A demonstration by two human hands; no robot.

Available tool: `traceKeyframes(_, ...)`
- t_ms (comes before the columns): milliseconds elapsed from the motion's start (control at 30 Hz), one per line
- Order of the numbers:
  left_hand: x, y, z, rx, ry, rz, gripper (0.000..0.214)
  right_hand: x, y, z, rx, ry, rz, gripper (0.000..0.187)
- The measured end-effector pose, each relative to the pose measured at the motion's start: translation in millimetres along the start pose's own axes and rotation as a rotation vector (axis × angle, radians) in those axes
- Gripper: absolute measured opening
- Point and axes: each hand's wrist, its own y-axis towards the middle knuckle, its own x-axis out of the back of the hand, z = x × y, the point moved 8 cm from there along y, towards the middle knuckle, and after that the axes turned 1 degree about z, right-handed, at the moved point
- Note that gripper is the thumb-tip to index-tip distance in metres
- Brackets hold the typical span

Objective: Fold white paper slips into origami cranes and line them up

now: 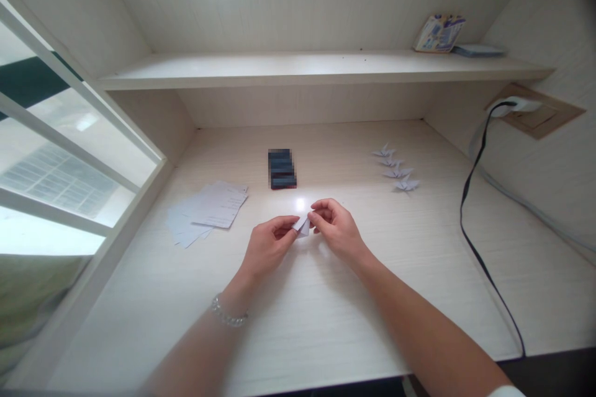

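Both my hands are pinched on the same small folded paper (302,225), just above the middle of the desk (326,322). My left hand (267,242) grips its left edge with thumb and fingertips, and my right hand (336,226) is curled closed on the right edge, so the white piece sits between them, only its lower point showing.

At 12 o'clock from my hands lies a dark flat block (282,169), too blurred to read. At 10 o'clock there's a loose pile of paper sheets (205,214); the top one has faint printed lines, too small to make out. At 2 o'clock, 4 paper cranes (395,169) sit in a slanted row. At 3 o'clock a black cable (470,198) runs down from the wall plug. Up on the shelf at 1 o'clock leans a packet (439,33) with blue print, unreadable. There's a beaded bracelet (227,315) on my left wrist.
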Motion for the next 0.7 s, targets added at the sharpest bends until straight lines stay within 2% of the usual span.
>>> traceKeyframes(267,2.4,-0.2,7.0,0.062,-0.109,-0.087,0.029,-13.5,-8.2,2.8,0.024,-0.155,0.054,0.030)
traceKeyframes(600,-3.6,1.5,16.2,0.142,-0.325,-0.060,0.031,-10.0,-6.9,2.1,0.042,-0.192,0.001,0.024)
traceKeyframes(700,-4.9,1.6,20.0,0.176,-0.380,-0.041,0.030,-8.8,-3.5,-3.1,0.004,-0.109,0.002,0.024)
